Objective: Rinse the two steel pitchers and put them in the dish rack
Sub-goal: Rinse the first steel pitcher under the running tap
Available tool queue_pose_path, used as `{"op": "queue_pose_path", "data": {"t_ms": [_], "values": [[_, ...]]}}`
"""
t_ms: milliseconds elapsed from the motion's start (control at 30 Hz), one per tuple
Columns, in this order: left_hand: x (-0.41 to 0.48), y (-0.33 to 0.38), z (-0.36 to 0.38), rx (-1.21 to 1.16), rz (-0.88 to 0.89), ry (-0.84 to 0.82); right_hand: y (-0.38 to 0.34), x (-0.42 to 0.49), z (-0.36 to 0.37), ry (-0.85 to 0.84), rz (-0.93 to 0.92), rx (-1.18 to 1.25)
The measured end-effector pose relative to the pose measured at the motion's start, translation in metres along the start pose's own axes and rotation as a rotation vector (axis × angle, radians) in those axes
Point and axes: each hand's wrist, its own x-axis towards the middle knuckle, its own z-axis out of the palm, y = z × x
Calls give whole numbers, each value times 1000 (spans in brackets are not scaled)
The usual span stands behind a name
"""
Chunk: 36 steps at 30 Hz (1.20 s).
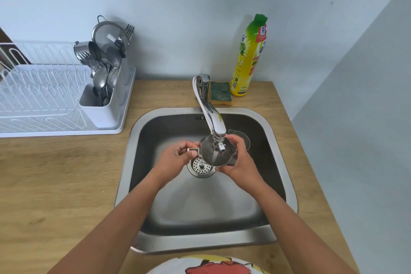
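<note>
Over the sink [125,169] I hold a small steel pitcher [210,156] right under the tap's spout [219,140], with its mouth turned up toward me. My left hand [171,160] pinches its handle on the left. My right hand [239,162] wraps the body from the right and below. Just behind my right hand the curved rim of a second steel vessel [243,138] shows in the basin, mostly hidden. The white dish rack [44,100] stands on the counter at the left. I cannot tell whether water is running.
The rack's cutlery holder [101,115] is full of spoons and forks, with a steel cup [84,50] and a mesh strainer [109,33] above it. A green sponge [220,93] and a yellow soap bottle [249,58] stand behind the tap. A wall closes the right side.
</note>
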Motion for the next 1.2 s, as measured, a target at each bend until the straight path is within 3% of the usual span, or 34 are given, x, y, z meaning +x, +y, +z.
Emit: {"op": "queue_pose_path", "data": {"t_ms": [100,200,367,533,700,1200], "values": [[0,9,-6,232,57,77,4,7,6,-74,67,108],[3,10,-14,419,-20,88,8,9,8,-159,139,175],[-5,-1,-3,176,-135,-35,17,7,2,-176,209,181],[1,-13,-4,238,-160,34,21,5,11,-212,236,204],[-2,-12,-2,207,-162,-35,21,11,1,-224,244,221],[4,-16,4,176,-199,-18,26,17,1,-231,212,172]]}}
